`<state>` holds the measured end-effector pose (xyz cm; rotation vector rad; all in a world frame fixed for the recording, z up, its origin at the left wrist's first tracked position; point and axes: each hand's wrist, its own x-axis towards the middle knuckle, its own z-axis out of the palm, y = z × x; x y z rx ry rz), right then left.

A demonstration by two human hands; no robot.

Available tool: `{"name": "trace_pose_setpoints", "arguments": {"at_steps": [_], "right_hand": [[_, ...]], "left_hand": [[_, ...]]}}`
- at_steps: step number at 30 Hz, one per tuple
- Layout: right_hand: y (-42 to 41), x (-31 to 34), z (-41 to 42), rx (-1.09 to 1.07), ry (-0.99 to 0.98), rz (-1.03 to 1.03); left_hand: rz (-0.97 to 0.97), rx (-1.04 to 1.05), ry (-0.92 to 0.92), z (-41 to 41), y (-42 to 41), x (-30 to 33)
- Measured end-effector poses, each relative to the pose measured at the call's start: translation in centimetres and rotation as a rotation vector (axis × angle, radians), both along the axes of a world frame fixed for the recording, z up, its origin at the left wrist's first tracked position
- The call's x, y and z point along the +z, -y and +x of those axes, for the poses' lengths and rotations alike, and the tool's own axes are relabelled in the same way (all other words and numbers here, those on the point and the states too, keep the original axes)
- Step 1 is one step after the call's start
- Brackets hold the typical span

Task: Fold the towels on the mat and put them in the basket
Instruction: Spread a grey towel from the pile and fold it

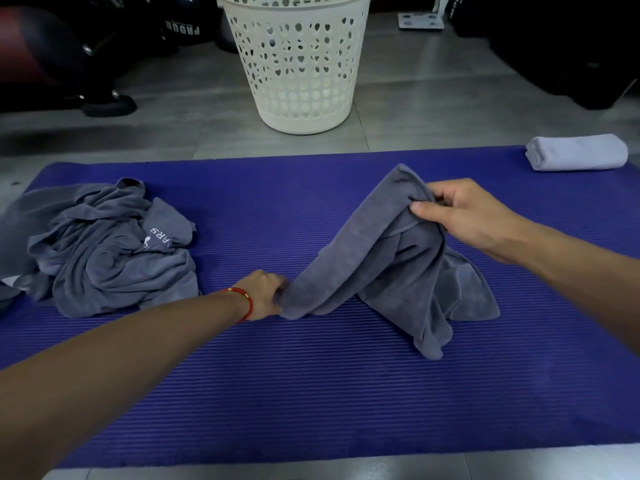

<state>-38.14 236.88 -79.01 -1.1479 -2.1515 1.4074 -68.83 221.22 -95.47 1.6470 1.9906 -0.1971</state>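
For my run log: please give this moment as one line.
left hand: grips grey towel corner | right hand: pinches top | stage: unfolded | basket: behind mat

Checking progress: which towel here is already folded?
The pale lavender towel at the mat's far right corner; both grey ones are still crumpled.

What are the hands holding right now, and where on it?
Both grip one grey towel: the left hand pinches its low end at the mat, and the right hand pinches a raised edge near the top.

Mat (311, 393) near side bare (towel heap (104, 251) left).
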Motion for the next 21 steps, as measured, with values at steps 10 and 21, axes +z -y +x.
{"name": "trace_pose_setpoints", "arguments": {"at_steps": [10,21], "right_hand": [[-3.9,0.8,3.9,-0.192,-0.048,0.119],[-2.5,1.6,4.2,-0.136,-0.024,0.117]], "left_hand": [[0.138,0.348,0.385,-4.2,0.5,3.0],[-0.039,0.193,0.203,6.6,-3.9,-0.2]]}}
